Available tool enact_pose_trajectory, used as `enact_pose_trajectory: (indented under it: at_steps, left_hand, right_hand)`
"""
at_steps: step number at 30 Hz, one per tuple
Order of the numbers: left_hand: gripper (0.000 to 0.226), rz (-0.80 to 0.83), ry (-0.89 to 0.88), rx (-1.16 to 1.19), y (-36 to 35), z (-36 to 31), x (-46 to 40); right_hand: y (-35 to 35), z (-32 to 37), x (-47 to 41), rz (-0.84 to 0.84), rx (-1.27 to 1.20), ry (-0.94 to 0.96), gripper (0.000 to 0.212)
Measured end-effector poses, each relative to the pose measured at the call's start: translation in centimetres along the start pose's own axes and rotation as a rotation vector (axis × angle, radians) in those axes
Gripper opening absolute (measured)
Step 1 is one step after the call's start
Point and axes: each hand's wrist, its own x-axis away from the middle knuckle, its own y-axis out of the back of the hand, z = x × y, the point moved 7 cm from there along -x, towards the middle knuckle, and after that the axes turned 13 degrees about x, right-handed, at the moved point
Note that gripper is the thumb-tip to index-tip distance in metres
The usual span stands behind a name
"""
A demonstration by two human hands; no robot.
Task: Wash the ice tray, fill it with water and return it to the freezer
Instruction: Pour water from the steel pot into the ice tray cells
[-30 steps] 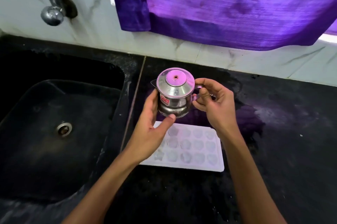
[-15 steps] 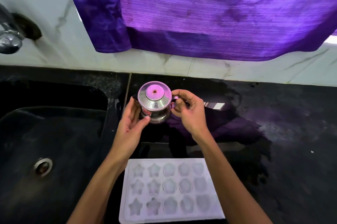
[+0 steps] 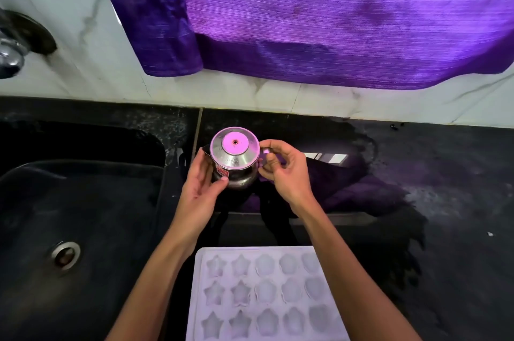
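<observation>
Near the counter edge, white ice tray (image 3: 264,296) shows star moulds; both grips hold steel jug (image 3: 235,162).

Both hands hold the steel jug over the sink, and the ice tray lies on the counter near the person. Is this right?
Not quite. The head view shows the jug, held by the left hand and right hand, over the counter, right of the sink. The ice tray does lie on the counter near the person.

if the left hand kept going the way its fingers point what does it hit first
The steel jug: the left hand already cups its side, fingers aimed up and away toward the marble wall, likely next beyond.
</observation>
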Motion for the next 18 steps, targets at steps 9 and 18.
enact_pose_trajectory:
  at_steps: [9, 18]
  left_hand:
    - [0.069, -0.04, 0.022, -0.027, 0.0, 0.4, 0.5]
    - [0.053, -0.097, 0.101, -0.216, 1.0, -0.6, 4.2]
  right_hand:
    - [0.1, -0.7, 0.4, 0.032, -0.027, 0.026, 0.024]
    - [2.3, -0.6, 5.2, -0.006, 0.188, 0.034, 0.04]
